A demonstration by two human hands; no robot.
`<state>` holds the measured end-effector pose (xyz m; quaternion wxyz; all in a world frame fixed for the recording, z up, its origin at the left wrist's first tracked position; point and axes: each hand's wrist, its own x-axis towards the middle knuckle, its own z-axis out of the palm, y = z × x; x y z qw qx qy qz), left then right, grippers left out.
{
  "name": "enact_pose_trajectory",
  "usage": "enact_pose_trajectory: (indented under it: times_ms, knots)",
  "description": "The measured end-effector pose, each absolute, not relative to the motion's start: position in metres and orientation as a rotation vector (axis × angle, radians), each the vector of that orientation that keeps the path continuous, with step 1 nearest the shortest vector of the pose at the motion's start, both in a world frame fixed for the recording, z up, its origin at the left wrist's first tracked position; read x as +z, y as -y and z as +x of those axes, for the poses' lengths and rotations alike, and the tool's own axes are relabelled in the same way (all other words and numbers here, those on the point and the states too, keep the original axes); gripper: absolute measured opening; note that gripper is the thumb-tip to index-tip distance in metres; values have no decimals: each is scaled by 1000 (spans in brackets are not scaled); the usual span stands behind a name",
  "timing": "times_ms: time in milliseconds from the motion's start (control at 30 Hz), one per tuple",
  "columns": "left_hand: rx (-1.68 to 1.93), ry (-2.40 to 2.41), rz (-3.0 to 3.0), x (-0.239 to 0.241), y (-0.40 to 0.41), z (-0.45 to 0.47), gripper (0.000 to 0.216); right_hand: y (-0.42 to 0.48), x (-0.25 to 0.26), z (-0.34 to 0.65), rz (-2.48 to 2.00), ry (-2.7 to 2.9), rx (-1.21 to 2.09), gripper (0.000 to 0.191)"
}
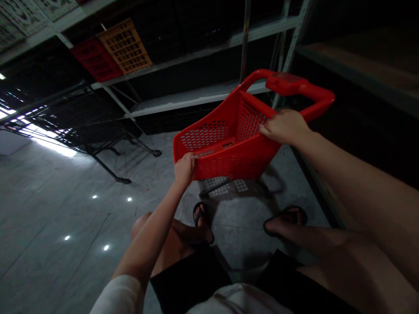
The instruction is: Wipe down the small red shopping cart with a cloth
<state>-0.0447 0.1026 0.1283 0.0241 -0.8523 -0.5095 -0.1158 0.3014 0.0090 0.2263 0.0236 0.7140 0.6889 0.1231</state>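
Note:
A red plastic shopping cart (229,163) stands on the floor just beyond my feet, its basket sides full of small holes. My left hand (185,169) is closed over the rim of the basket at its front, left end. Near the handle end, my right hand (285,126) grips the near top edge, its fingers wrapped over the side. The cart's handle (316,93) rises beyond my right hand and is not held. Inside the basket I see only its perforated walls. Part of the wheeled base shows dimly beneath.
A metal shelving rack (196,96) runs behind the cart, with a red crate (96,60) and a yellow crate (126,46) on it. To the left stands a dark metal cart (75,126) on wheels. A low ledge edges the right side. Grey concrete floor (59,205) extends left.

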Motion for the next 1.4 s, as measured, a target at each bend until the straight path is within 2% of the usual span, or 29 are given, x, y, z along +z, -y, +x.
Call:
enact_pose_trajectory:
  times_ms: [167,300,400,500,633,767,867,933,1033,1100,1233,1400]
  knots:
    - [-456,1520,-2749,133,-78,54,36,2,227,294,2132,-2047,382,69]
    - [-566,1400,-2859,144,-59,104,40,5,222,297,2240,-2125,395,65]
    - [-538,1353,-2915,145,-56,96,37,4,222,304,2413,-2208,482,54]
    - [-480,1394,-2935,138,-61,58,28,5,231,321,2460,-2087,519,55]
    - [-534,1550,-2931,131,-69,10,23,15,250,349,2223,-1827,345,46]
    - [-640,1648,-2916,142,-68,16,28,21,259,354,2128,-1774,269,45]
    - [-1008,1512,-3099,158,-56,67,33,21,262,344,2168,-1677,232,53]
    - [-1375,1168,-3283,168,-49,115,40,22,263,338,2143,-1665,244,55]
    - [-1645,738,-3383,179,-50,189,47,26,263,335,2126,-1674,270,54]
    - [-1589,588,-3434,185,-62,227,45,30,263,336,2113,-1691,304,54]
    - [-1015,403,-3385,194,-102,260,35,37,263,337,2045,-1751,361,49]
    - [-618,666,-3056,209,-164,270,32,44,262,336,2096,-1773,363,50]
